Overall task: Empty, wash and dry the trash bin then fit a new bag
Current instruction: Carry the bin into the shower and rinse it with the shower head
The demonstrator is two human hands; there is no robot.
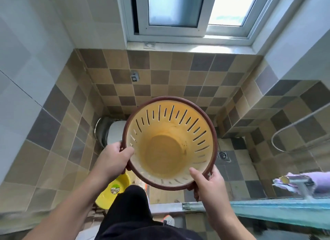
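Note:
A round trash bin (167, 150), cream-yellow inside with slotted walls and a dark brown rim, is held up in the middle of the head view with its mouth facing me. It is empty inside, with brownish stains on the bottom. My left hand (114, 159) grips the rim on the left, thumb inside the bin. On the lower right, my right hand (209, 182) grips the rim, thumb also inside.
A yellow basin (112, 191) lies on the tiled floor at lower left. Behind the bin stand a white container and a metal pot (102, 129). A floor drain (223, 155) is at right. A glass partition edge (278, 211) and a purple cloth (307, 180) are at lower right.

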